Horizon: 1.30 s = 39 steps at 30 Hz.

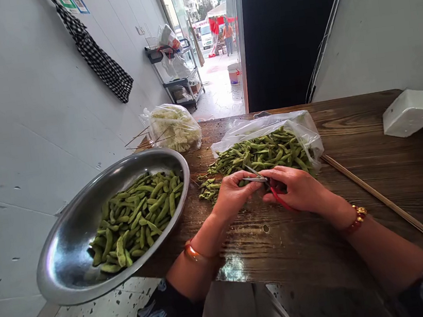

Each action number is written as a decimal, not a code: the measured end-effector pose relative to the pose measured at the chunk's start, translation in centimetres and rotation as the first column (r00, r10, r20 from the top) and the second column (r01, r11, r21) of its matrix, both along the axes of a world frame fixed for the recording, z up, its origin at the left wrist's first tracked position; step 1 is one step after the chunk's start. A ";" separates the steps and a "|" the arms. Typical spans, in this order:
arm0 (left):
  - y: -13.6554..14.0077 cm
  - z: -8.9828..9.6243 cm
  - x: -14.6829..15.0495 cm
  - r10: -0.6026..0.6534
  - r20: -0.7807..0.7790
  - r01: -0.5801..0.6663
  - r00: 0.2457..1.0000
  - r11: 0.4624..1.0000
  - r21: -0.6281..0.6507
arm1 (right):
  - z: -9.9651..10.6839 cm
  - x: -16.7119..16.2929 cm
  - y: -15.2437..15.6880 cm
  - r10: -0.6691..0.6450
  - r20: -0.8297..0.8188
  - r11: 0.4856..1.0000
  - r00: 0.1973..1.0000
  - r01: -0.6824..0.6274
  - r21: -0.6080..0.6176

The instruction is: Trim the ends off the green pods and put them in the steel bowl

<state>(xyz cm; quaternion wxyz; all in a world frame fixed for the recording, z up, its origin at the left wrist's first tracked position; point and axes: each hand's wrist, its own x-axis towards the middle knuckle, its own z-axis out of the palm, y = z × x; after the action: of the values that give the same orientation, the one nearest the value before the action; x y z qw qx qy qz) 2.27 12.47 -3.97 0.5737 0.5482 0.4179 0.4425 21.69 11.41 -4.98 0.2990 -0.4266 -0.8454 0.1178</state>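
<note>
My left hand (232, 196) is closed in a pinch on a green soybean pod (243, 182), mostly hidden by the fingers. Red-handled scissors (280, 200) are gripped in my right hand (299, 189). Their blades are spread apart and reach to the left fingertips; whether they touch the pod I cannot tell. Just beyond both hands lies a heap of soybean pods (263, 149), partly inside a clear plastic bag (302, 124). Small trimmings (208, 189) are scattered at the heap's left side. Left of my hands, a steel basin (66, 240) holds many more pods (141, 217).
A clear bag of pale, leafy-looking food (176, 126) sits at the table's far left, beside thin sticks (139, 138). Long wooden skewers (389, 202) lie to the right on the wooden table (352, 132). A white tissue pack (412, 112) stands farther right. Beyond are a cart (181, 79) and a doorway.
</note>
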 end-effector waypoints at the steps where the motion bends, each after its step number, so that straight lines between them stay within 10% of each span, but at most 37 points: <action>1: 0.0 0.0 0.0 -0.003 -0.006 0.003 1.000 1.000 -0.001 | 0.0 0.0 0.0 -0.002 0.007 1.000 1.000 0.002 0.005; 39: 1.0 -0.1 -0.3 0.098 0.292 -0.036 0.951 0.976 -0.214 | -0.7 -0.1 0.3 -0.102 -0.091 0.992 0.991 0.095 -0.083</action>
<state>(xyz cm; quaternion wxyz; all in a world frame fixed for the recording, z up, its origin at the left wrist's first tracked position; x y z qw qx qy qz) 1.93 13.42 -4.10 0.6686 0.3977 0.3878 0.4944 21.58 11.74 -5.70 0.3272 -0.4732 -0.8029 0.1562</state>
